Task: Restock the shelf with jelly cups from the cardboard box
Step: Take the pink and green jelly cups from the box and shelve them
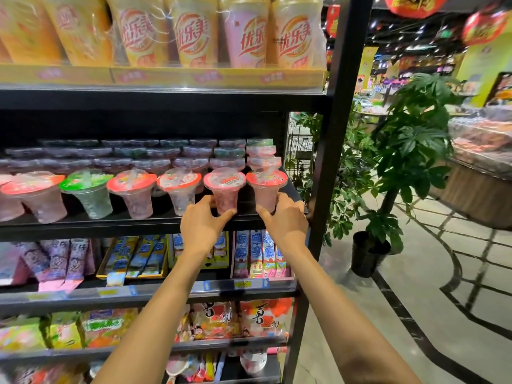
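Note:
A black shelf [110, 224] at chest height carries rows of jelly cups with red, pink and green lids. My left hand [201, 224] grips the base of a pink-lidded jelly cup [225, 184] standing at the shelf's front edge. My right hand [285, 217] grips the base of a red-lidded jelly cup [266, 184] at the far right end of the same front row. Both cups stand upright on the shelf. More cups are stacked behind them. The cardboard box is not in view.
Tall milk-tea cups [194, 31] fill the shelf above. Snack packets [133, 257] fill the shelves below. The black upright post [336, 120] of the rack stands just right of my right hand. A potted plant [388, 167] stands in the aisle beyond.

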